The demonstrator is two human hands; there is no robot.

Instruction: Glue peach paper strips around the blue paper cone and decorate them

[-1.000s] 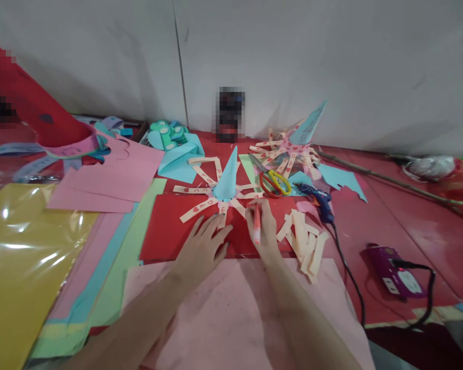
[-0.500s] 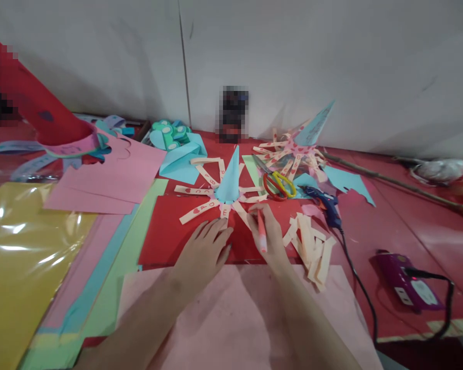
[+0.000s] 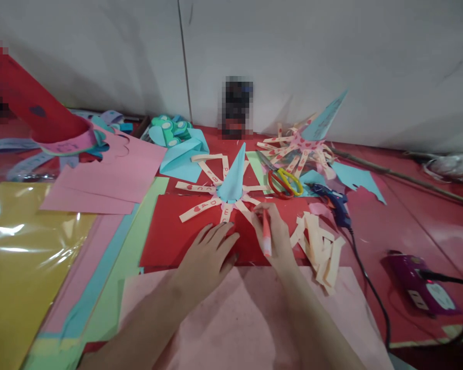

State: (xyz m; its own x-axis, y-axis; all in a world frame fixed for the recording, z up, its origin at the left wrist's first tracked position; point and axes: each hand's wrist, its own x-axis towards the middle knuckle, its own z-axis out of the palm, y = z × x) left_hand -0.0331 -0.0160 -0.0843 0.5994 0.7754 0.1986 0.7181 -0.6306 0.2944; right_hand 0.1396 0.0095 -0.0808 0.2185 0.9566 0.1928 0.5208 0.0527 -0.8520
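Observation:
A paper craft with a light-blue cone [image 3: 232,180] and cream strips [image 3: 200,209] fanning out round its base stands on a red sheet [image 3: 165,236]. Red letters and hearts mark several strips. My left hand [image 3: 210,249] lies flat, fingers stretched, its tips at the end of the strip pointing toward me. In my right hand [image 3: 277,234] is a red marker [image 3: 266,234], its lower end pale and its tip hidden by my fingers. That hand sits over the strip at the lower right. Loose cream strips [image 3: 322,252] lie in a pile just right of it.
Red-and-yellow-handled scissors [image 3: 283,184], a blue glue gun [image 3: 334,203] and a second cone craft [image 3: 316,128] lie behind to the right. The glue gun's cord runs near a purple power box [image 3: 420,283]. Pink paper [image 3: 111,177] and a yellow plastic-wrapped sheet [image 3: 31,267] are at left.
The view has shifted slightly, so the things on the right appear farther right. My left hand has slid a little toward me, baring more of its strip. My right hand still grips the marker.

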